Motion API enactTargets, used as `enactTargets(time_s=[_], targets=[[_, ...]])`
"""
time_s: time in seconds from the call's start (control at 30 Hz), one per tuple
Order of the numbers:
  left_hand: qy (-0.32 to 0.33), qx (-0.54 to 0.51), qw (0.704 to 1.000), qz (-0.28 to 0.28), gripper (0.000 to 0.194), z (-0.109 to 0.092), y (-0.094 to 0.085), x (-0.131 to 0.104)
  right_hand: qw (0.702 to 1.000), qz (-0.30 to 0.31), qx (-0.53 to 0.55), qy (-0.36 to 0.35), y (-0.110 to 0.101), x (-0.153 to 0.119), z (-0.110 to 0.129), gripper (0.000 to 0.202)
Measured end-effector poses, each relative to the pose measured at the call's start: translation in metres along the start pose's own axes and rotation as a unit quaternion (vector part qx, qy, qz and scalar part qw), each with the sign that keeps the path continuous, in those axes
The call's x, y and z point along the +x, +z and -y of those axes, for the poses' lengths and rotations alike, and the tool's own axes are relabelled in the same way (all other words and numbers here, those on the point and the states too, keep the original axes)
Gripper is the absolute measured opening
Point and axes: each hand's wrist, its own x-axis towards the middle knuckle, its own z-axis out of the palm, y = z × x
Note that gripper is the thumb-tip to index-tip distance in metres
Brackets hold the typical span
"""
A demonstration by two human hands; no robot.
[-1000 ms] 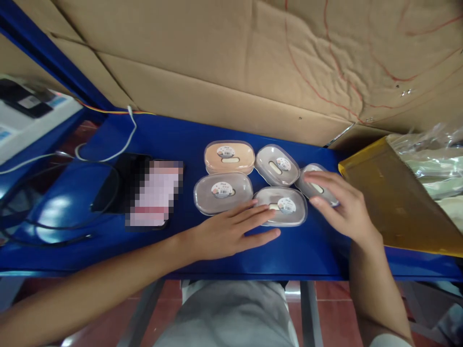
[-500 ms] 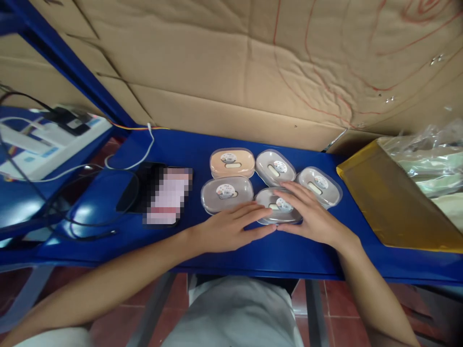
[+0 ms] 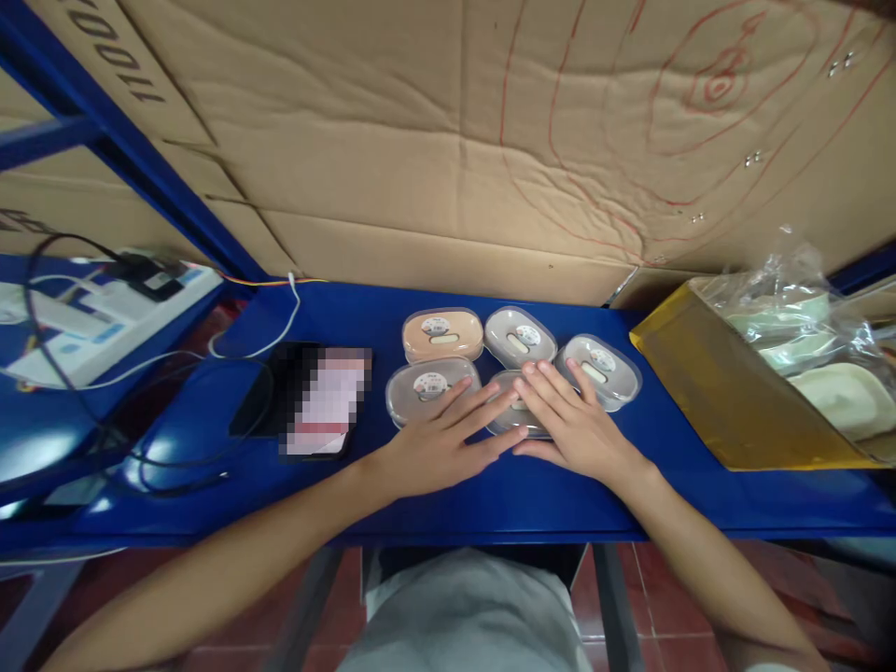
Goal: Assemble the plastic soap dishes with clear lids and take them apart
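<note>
Five oval plastic cases with clear lids lie in a cluster on the blue table (image 3: 210, 448): one peach case (image 3: 442, 334) and four grey ones. Seen from the middle of the cluster, the peach case is at 10 o'clock, one grey case (image 3: 519, 336) at 12 o'clock, another grey case (image 3: 599, 371) at 3 o'clock, a third grey case (image 3: 428, 390) at 8 o'clock, and the front grey case (image 3: 510, 417) at 6 o'clock. Every visible lid carries one round sticker, and a small pale piece shows inside. The left hand (image 3: 441, 443) lies flat with spread fingers, the tips touching the third grey case and the front one. The right hand (image 3: 570, 425) also lies flat and open, covering most of the front grey case. At 9 o'clock from the cluster is one phone (image 3: 308, 401), and further left some cables (image 3: 175, 457). At 3 o'clock stands a yellow box (image 3: 707, 392) holding plastic bags (image 3: 805, 317) with pale oval items. Bare table lies between the cluster and the near edge, and cardboard (image 3: 455, 140) closes the far side.
</note>
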Motion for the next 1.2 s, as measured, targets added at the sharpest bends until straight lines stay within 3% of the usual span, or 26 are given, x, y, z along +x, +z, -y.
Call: enactTargets(time_s=[0.4,0.63,0.77,0.93,1.2], targets=[[0.004,0.05,0.996,0.073,0.079,0.001,0.0,0.0,1.0,0.014,0.015,0.009,0.002,-0.001,0.0,0.099],[-0.007,0.039,0.996,0.079,0.067,0.001,-0.006,0.004,0.993,0.067,0.094,0.027,0.002,0.002,-0.005,0.103],[-0.065,0.022,0.994,0.09,0.056,0.01,-0.013,0.003,0.982,0.107,0.153,0.035,-0.001,0.001,-0.015,0.096],[-0.146,-0.017,0.985,0.088,0.056,0.028,-0.019,0.0,0.977,0.121,0.162,0.067,0.0,-0.005,-0.022,0.092],[-0.132,-0.021,0.985,0.107,0.053,0.032,-0.021,-0.002,0.975,0.13,0.16,0.088,-0.002,-0.005,-0.022,0.087]])
